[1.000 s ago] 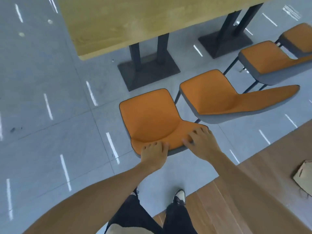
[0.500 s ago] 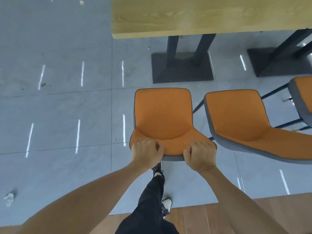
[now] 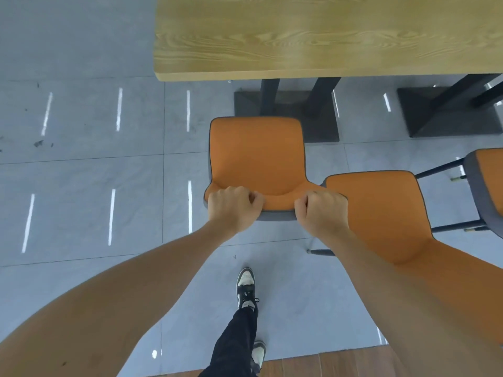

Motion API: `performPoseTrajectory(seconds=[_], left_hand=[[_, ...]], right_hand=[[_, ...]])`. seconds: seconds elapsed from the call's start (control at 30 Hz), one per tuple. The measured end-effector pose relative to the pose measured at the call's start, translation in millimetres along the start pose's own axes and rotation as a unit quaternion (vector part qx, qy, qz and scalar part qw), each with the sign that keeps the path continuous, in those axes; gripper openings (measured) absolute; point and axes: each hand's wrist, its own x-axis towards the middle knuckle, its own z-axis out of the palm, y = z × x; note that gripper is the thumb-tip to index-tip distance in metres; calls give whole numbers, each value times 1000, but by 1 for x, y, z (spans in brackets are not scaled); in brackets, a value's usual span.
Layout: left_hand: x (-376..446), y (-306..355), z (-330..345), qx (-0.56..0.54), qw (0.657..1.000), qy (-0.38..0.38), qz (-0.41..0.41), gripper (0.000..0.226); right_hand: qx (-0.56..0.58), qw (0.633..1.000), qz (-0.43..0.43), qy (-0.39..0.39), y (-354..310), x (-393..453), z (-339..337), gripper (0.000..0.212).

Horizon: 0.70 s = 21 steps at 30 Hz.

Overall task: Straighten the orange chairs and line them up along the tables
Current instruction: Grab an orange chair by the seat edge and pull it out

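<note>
Both hands, left hand (image 3: pixel 234 206) and right hand (image 3: pixel 322 210), grip the backrest of the orange chair (image 3: pixel 257 156), square to the table (image 3: pixel 326 36) edge; neighbouring chair (image 3: pixel 378 210) looks set farther back, probably still to line up.

The chair (image 3: pixel 257 156) is sliding closer to the table (image 3: pixel 326 36), pulling ahead of the neighbouring chair (image 3: pixel 378 213).

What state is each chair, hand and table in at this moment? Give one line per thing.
Left hand: grips the held chair's backrest top.
Right hand: grips the same backrest top.
Held chair: upright, seat facing the table.
Neighbouring chair: upright, set further back from the table.
Wooden table: standing, top bare where visible.
</note>
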Motion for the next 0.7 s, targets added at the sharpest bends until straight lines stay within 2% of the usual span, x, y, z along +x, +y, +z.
performPoseTrajectory(seconds=[0.27, 0.7], left_hand=[[59, -10, -12, 11, 1000, 23, 16, 55], [78, -5, -17, -6, 1000, 21, 12, 58]], right_hand=[[-4, 1000, 0, 0, -1, 55, 8, 36], [-8, 999, -37, 31, 12, 78, 16, 33]])
